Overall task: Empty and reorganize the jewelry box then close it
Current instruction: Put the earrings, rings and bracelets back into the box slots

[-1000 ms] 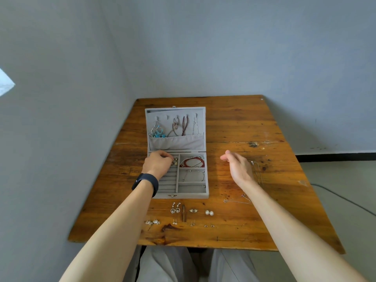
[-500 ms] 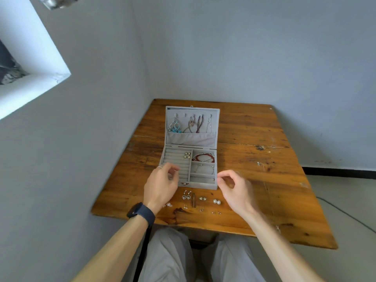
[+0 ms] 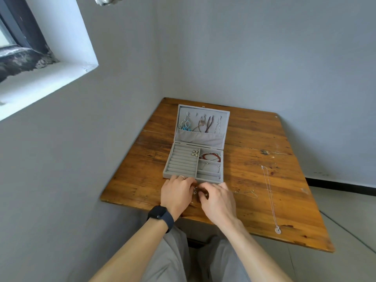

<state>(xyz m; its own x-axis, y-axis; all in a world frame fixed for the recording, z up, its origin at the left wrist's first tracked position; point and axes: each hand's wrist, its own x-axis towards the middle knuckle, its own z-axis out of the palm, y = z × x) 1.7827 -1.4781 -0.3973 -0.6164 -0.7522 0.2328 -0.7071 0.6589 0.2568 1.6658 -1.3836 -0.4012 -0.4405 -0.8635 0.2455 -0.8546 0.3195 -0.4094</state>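
Black-banded, our left hand curls its fingers over small earrings on the tabletop, just before the open jewelry box; our right hand meets it, fingers bent likewise; whether either pinches anything, we cannot tell; rightward, a necklace lies stretched out, presumably emptied for sorting.

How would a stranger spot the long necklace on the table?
Start at the wooden table and look right of the open grey jewelry box. The long necklace lies in a thin straight line toward the near edge. Its length and round silver pendant set it apart from the shorter chain beside it.
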